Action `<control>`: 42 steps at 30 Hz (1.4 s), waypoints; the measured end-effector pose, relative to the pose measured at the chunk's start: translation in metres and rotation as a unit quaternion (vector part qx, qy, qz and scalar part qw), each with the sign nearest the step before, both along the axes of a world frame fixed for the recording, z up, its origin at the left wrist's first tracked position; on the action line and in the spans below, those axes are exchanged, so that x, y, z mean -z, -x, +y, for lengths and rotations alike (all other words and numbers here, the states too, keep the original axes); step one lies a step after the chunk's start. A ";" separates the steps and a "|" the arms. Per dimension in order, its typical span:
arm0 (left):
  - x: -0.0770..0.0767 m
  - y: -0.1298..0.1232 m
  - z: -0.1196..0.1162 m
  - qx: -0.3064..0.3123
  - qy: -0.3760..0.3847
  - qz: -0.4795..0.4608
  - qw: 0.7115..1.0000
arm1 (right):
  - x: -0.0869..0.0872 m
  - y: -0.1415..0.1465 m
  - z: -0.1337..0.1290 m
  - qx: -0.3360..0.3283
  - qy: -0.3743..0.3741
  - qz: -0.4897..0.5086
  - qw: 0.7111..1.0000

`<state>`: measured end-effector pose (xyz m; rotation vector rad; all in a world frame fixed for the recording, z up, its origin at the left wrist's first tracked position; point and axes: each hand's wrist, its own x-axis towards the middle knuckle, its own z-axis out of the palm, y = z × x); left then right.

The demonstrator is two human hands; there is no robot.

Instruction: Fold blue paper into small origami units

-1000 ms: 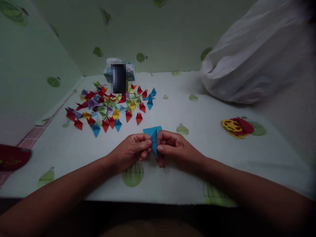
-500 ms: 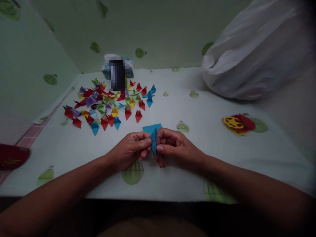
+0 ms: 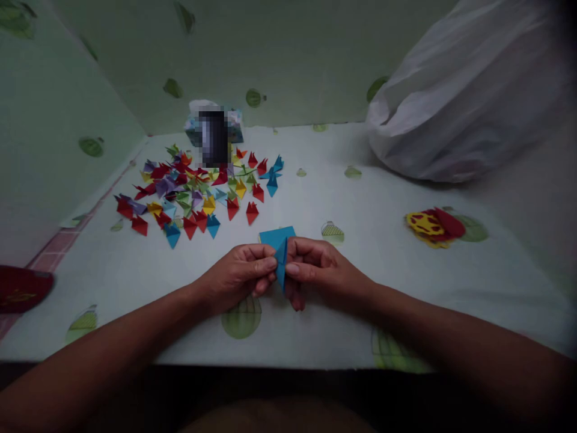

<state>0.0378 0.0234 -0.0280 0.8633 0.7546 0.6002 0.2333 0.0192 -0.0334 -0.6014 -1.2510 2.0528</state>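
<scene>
A small piece of folded blue origami paper (image 3: 280, 260) is held upright between my hands, its lower end narrowing to a point. My left hand (image 3: 250, 269) pinches its left side between thumb and fingers. On the other side, my right hand (image 3: 313, 267) grips the right edge with thumb and curled fingers. Just behind the fingers lies a stack of blue paper squares (image 3: 273, 234), partly covered by the hands. Many small folded paper pieces (image 3: 189, 225) in red, blue, yellow, green and purple are heaped beyond, to the left.
A pixelated dark object (image 3: 215, 138) stands before a tissue box (image 3: 236, 126) at the back. The white plastic bag (image 3: 433, 126) fills the far right. Red and yellow cut-outs (image 3: 435, 225) lie at right, and a dark red item (image 3: 24, 290) sits at the left edge.
Both hands have shifted down very slightly with the blue paper, which stays pinched between them. The view has moved a touch; the other things lie as before.
</scene>
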 end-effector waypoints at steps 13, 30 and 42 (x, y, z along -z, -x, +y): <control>0.001 0.001 0.001 0.018 0.024 -0.015 0.999 | -0.002 -0.001 0.000 -0.011 -0.005 0.006 1.000; 0.010 0.001 -0.004 -0.089 -0.144 0.065 0.983 | -0.001 0.003 0.000 0.029 -0.065 -0.062 0.996; 0.002 -0.001 -0.004 -0.080 -0.209 0.089 0.971 | 0.007 0.005 0.002 0.046 -0.037 -0.071 0.996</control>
